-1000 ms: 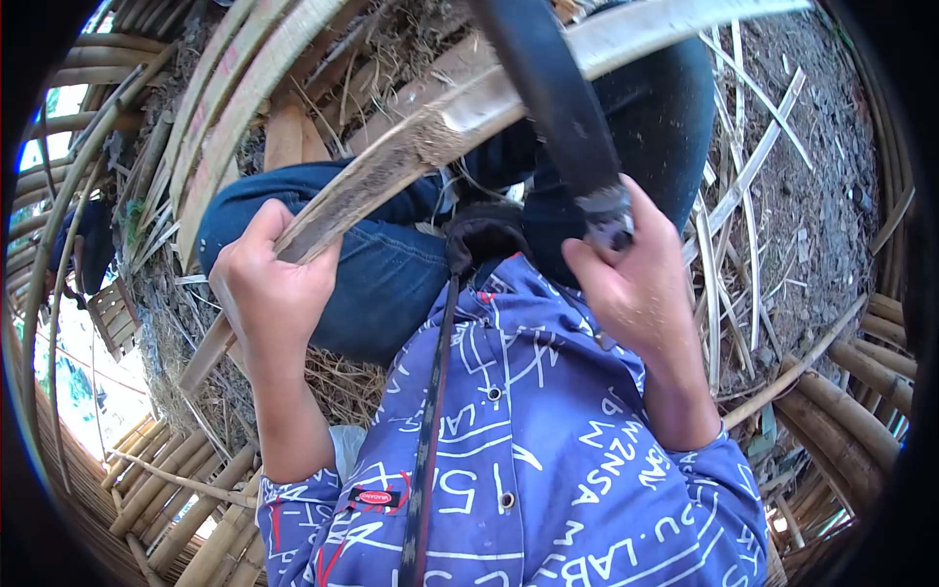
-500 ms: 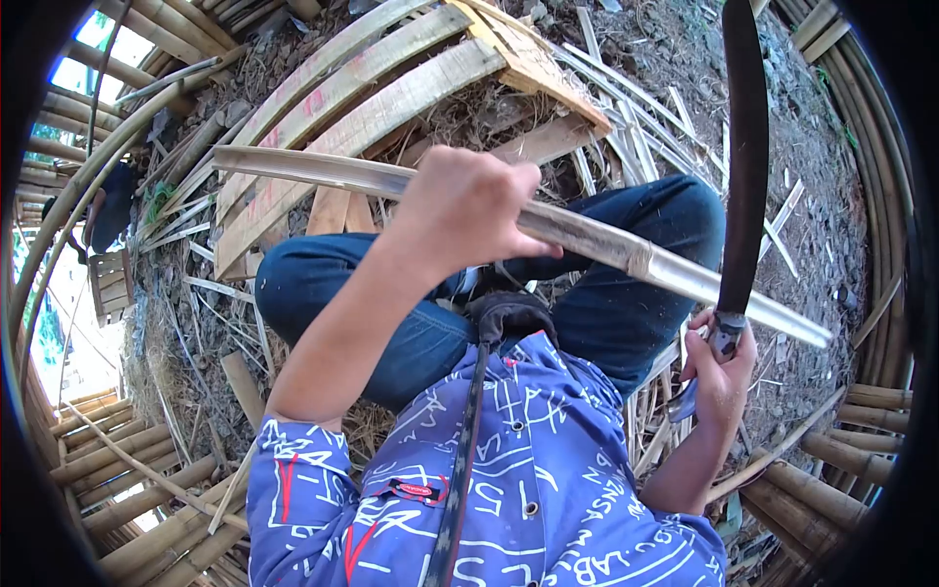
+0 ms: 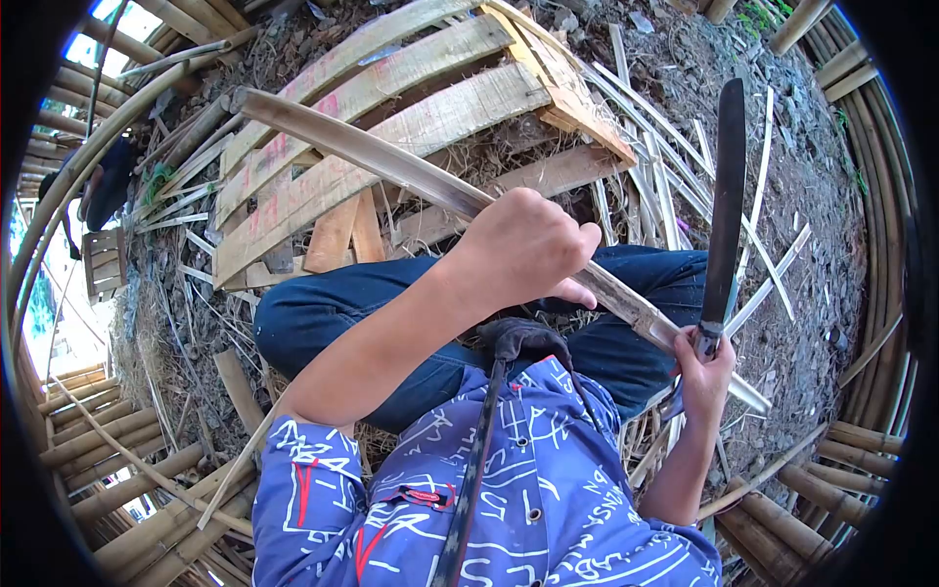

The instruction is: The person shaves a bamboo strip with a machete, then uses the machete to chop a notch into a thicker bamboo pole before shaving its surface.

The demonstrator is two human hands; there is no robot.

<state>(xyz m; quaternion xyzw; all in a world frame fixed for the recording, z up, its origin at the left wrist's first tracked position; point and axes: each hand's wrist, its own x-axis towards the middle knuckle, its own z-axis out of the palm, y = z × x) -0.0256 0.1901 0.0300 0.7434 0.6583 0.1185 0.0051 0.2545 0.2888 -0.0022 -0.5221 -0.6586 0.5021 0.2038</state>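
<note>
Gripping a long wooden strip [image 3: 372,152] around its middle with the left hand [image 3: 518,245], thumb stretched out below it and fingers curled over the top. Holding a long dark knife [image 3: 726,196] by the handle in the closed right hand [image 3: 706,382], blade pointing up and away from the body. Changed in the last second: strip turned about, with the left grip moved from near one end to the middle, and blade lifted from across the wood to stand beside it. Tilted more steeply than half a second ago, too, with the lower end brought down to the right hand, seemingly touching its thumb. Not cutting at this moment, judging by the raised blade; shifting the strip's position instead. Running from above the slatted wood frame [image 3: 479,103] at upper left, across the lap in dark jeans [image 3: 303,303], to just past the right hand. Scattered beyond the right knee: thin pale strips [image 3: 790,256] on the dirt ground [image 3: 817,166].
</note>
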